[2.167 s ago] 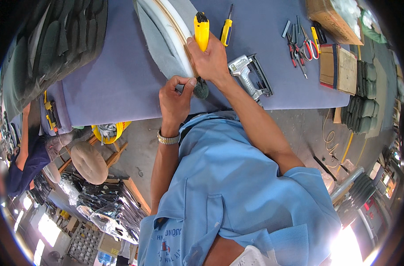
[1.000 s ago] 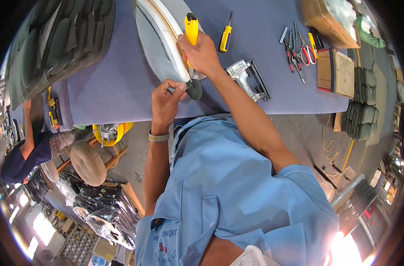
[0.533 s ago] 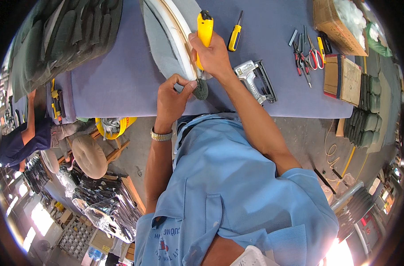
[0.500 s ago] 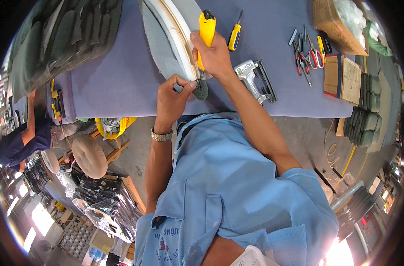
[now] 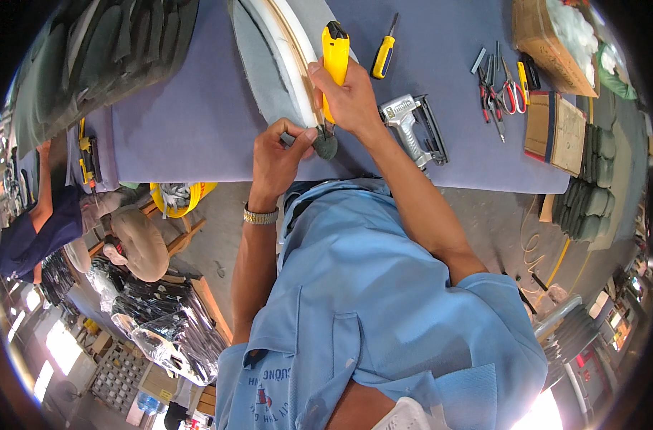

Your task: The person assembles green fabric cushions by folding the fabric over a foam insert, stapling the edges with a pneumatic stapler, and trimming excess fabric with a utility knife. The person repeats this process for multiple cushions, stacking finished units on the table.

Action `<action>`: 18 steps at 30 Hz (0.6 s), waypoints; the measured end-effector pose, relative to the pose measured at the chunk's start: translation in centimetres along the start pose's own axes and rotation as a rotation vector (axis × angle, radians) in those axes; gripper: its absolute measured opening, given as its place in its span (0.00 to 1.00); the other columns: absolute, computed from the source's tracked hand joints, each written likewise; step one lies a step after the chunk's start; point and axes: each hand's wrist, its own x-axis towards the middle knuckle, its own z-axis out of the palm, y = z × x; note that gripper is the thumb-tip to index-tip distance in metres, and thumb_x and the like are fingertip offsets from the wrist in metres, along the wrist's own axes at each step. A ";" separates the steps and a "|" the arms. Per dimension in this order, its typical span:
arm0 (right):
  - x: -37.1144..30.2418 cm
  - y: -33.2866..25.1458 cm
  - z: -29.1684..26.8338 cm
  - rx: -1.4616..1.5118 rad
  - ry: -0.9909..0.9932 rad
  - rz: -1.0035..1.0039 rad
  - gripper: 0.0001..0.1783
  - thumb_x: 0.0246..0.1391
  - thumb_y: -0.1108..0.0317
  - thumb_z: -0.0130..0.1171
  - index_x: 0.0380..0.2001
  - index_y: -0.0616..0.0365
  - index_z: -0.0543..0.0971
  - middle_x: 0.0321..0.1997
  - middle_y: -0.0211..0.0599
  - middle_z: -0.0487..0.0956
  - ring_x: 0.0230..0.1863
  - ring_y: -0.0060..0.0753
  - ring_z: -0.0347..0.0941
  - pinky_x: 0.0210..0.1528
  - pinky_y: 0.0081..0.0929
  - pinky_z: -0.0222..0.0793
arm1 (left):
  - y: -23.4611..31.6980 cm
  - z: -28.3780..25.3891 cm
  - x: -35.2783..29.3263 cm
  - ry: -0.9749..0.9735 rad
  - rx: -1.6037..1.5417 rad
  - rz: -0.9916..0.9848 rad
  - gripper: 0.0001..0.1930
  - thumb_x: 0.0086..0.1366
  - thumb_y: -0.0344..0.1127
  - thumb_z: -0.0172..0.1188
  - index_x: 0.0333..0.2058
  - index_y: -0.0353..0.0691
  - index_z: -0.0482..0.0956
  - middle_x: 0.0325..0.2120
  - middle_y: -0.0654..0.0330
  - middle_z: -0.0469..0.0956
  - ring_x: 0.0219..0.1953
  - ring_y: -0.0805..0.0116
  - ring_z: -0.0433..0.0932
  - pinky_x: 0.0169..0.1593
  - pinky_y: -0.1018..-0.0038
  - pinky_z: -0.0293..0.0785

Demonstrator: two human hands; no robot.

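Observation:
My right hand (image 5: 349, 99) is wrapped round a yellow utility knife (image 5: 335, 54), its blade end pointing down at the near tip of a long curved piece. That curved piece (image 5: 298, 72) has white padding, a tan strip and grey-blue fabric spread at its sides. My left hand (image 5: 280, 158) pinches the edge of a dark green fabric flap (image 5: 326, 145) at the same tip, thumb against fingers. The knife blade meets or nearly touches the flap; its exact contact is hard to make out.
On the blue-covered table (image 5: 197, 143) lie a yellow screwdriver (image 5: 384, 56), a silver staple gun (image 5: 412, 129), and scissors (image 5: 511, 94) among pliers. A cardboard box (image 5: 549, 43) stands far right. Dark green cushions (image 5: 111, 64) are at far left, near a co-worker's arm (image 5: 43, 190).
My right hand and the knife have moved slightly down toward the flap. The flap looks rounder and more bunched. The curved piece has shifted a little to the right in view.

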 end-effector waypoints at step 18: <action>-0.4 0.2 0.0 -0.118 0.016 -0.019 0.15 0.61 0.58 0.60 0.28 0.59 0.76 0.14 0.29 0.74 0.18 0.23 0.71 0.25 0.29 0.66 | -1.0 0.2 0.2 0.008 0.005 0.017 0.12 0.67 0.36 0.70 0.29 0.35 0.80 0.22 0.63 0.81 0.25 0.82 0.74 0.29 0.82 0.71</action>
